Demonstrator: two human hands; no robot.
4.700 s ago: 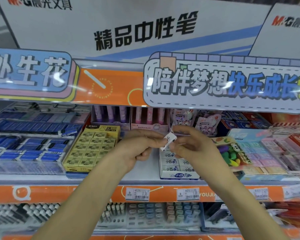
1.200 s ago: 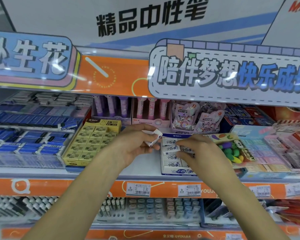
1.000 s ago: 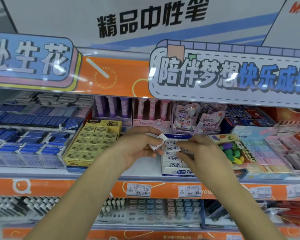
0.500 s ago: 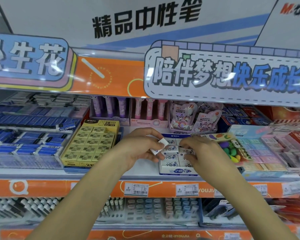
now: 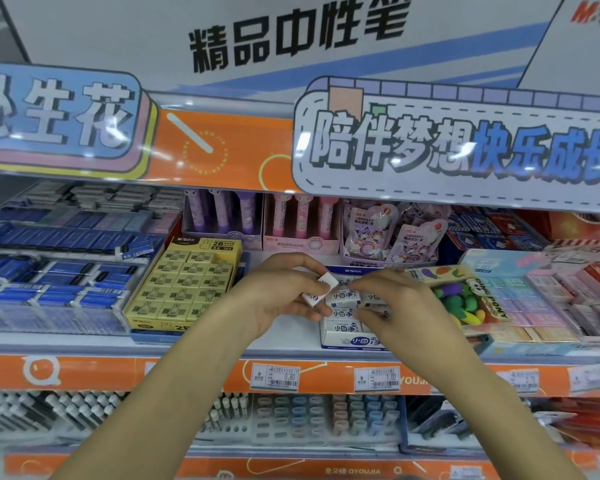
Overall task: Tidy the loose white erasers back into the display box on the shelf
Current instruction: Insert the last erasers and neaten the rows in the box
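A loose white eraser (image 5: pixel 321 289) is pinched in the left hand (image 5: pixel 284 294), gripped between thumb and curled fingers and held tilted, just left of the display box (image 5: pixel 352 336). The box is seen standing near the front edge of the shelf (image 5: pixel 194 344), between a yellow box of 2B erasers (image 5: pixel 184 285) on its left and a tray of coloured vegetable-shaped erasers (image 5: pixel 465 303) on its right. The right hand (image 5: pixel 400 308) is lowered over the right side of the box, fingers bent down onto the white erasers packed inside; whether one of them is actually gripped cannot be told, as the fingertips are hidden among the rows. The box's left column of erasers (image 5: pixel 343 313) is left visible, labels facing up. Two price tags (image 5: pixel 274 377) are seen fixed on the orange shelf edge below the hands.
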